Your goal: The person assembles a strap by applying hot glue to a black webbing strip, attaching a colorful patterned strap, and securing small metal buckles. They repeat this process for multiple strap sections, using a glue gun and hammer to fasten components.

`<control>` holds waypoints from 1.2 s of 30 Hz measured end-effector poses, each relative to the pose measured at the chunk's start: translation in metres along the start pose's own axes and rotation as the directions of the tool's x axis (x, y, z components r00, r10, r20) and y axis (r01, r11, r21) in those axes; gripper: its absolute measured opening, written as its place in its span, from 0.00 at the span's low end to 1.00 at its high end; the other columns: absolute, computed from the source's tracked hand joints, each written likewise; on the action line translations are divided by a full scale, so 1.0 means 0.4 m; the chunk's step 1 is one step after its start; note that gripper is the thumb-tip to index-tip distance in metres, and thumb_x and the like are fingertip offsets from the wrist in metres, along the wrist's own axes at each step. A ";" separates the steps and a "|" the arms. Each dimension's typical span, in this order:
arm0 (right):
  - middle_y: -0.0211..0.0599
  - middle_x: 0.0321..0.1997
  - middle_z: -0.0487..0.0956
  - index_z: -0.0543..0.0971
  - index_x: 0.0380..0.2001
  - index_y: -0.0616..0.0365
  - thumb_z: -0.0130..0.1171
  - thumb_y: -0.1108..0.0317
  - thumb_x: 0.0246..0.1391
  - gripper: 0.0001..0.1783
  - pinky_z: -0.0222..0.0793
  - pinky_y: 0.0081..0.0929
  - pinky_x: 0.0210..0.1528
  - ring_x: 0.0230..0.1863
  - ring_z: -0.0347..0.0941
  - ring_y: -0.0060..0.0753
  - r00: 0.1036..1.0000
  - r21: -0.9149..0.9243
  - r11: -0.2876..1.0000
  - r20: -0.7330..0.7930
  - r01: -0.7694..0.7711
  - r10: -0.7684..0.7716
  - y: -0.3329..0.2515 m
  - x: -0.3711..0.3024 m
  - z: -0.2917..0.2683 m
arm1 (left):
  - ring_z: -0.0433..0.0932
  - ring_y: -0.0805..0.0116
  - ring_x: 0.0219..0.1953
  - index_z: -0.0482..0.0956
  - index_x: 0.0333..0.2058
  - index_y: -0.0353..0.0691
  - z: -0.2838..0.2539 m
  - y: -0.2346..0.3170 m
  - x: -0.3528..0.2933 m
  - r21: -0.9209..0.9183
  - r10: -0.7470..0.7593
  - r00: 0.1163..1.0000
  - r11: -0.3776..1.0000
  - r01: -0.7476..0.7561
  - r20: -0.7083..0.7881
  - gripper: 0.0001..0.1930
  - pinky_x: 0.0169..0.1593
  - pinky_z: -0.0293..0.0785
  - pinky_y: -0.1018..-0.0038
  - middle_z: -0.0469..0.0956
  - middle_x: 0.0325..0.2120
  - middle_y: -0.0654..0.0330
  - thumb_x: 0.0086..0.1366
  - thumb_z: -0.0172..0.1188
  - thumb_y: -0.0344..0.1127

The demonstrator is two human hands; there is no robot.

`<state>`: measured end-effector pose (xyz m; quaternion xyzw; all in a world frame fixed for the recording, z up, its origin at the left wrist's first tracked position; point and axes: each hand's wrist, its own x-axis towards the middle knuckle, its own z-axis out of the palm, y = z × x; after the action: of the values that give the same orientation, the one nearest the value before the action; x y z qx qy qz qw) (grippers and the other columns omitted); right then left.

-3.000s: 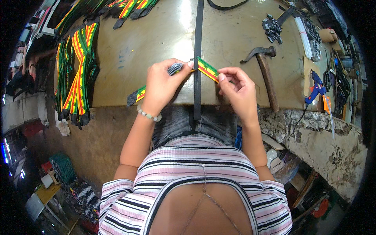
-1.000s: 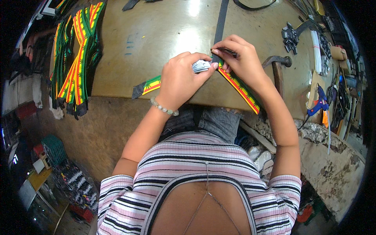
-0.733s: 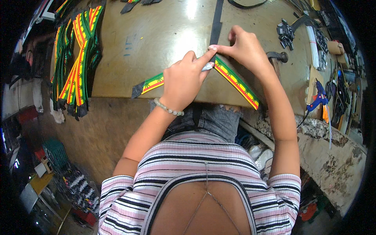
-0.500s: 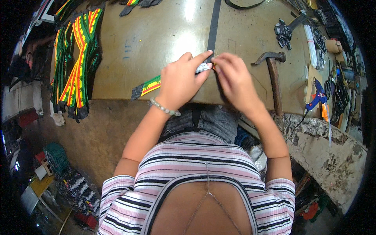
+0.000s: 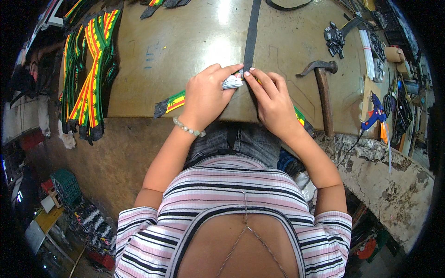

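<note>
A green, yellow and red patterned strap point(image 5: 176, 101) with a dark end runs across the table's near edge, passing beneath both hands. My left hand point(image 5: 207, 95) is closed, with a small bundle of white slips point(image 5: 232, 82) between thumb and fingers and the patterned strap under its palm. Its index fingertip presses by a black strip point(image 5: 251, 44) that stretches away over the table. My right hand point(image 5: 274, 102) is closed on the patterned strap, fingertips at the black strip's near end. Beyond its wrist more of the strap emerges. The spot between the fingertips is partly hidden.
Bundled patterned straps point(image 5: 95, 69) hang over the table's left side. A hammer point(image 5: 323, 92) lies right of my right hand. Farther right are black buckles point(image 5: 334, 41), white sticks point(image 5: 367, 53) and a blue glue gun point(image 5: 375, 113). A black loop point(image 5: 289, 7) lies at the far edge.
My left hand has shifted slightly left with the white slips. The right hand's fingers have straightened and settled at the black strip, and the patterned strap now shows beyond the right wrist.
</note>
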<state>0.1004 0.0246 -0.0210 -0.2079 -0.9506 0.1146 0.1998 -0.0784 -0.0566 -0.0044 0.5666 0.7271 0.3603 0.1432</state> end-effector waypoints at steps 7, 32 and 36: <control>0.45 0.61 0.71 0.74 0.57 0.62 0.52 0.77 0.50 0.27 0.66 0.40 0.60 0.56 0.68 0.51 0.987 -0.063 0.998 0.158 -0.020 0.030 -0.046 0.070 -0.068 | 0.77 0.53 0.28 0.85 0.45 0.49 0.001 0.004 0.005 0.011 0.029 1.000 1.000 -0.029 -0.007 0.17 0.32 0.73 0.63 0.75 0.24 0.54 0.55 0.67 0.34; 0.62 0.34 0.79 0.74 0.42 0.65 0.56 0.63 0.64 0.14 0.73 0.48 0.36 0.34 0.77 0.64 0.851 0.360 0.841 -0.188 -0.404 0.490 -0.117 -0.014 -0.109 | 0.79 0.54 0.30 0.85 0.41 0.44 -0.019 -0.006 -0.043 0.062 -0.010 0.997 0.998 0.015 -0.079 0.14 0.34 0.75 0.64 0.77 0.27 0.55 0.53 0.68 0.34; 0.60 0.30 0.79 0.72 0.36 0.63 0.56 0.57 0.64 0.17 0.71 0.55 0.33 0.31 0.76 0.67 0.788 0.082 0.785 0.122 -0.614 0.604 -0.121 -0.019 -0.121 | 0.80 0.54 0.30 0.83 0.43 0.41 -0.027 0.002 -0.041 0.061 0.035 0.999 0.998 -0.034 -0.010 0.17 0.33 0.75 0.63 0.77 0.28 0.56 0.56 0.68 0.39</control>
<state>0.1104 -0.0152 0.0345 -0.4860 -0.8322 0.2377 0.1213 -0.0793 -0.0758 0.0006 0.5812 0.7285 0.3437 0.1157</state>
